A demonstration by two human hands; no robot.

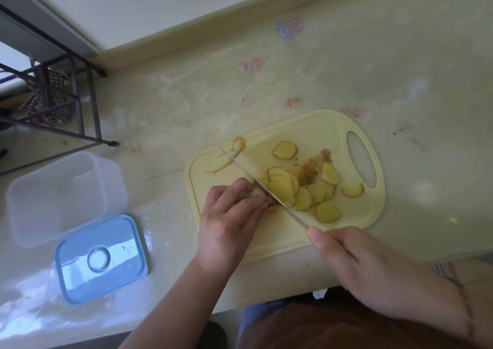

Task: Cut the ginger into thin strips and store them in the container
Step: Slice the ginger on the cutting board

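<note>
A pale yellow cutting board (314, 132) lies on the counter with several yellow ginger slices (304, 188) fanned over its middle. My left hand (229, 215) grips the remaining ginger piece (256, 194), which is mostly hidden under my fingers. My right hand (373, 266) holds the knife handle, index finger stretched along the spine. The knife blade (256, 182) runs diagonally across the board, right beside my left fingertips. Thin peel strips (232, 154) lie at the board's far left corner. A clear plastic container (61, 196) stands open at the left.
The container's blue lid (101, 258) lies flat on the counter in front of it. A dark metal rack (66, 103) stands at the far left. The counter's front edge runs just below my hands.
</note>
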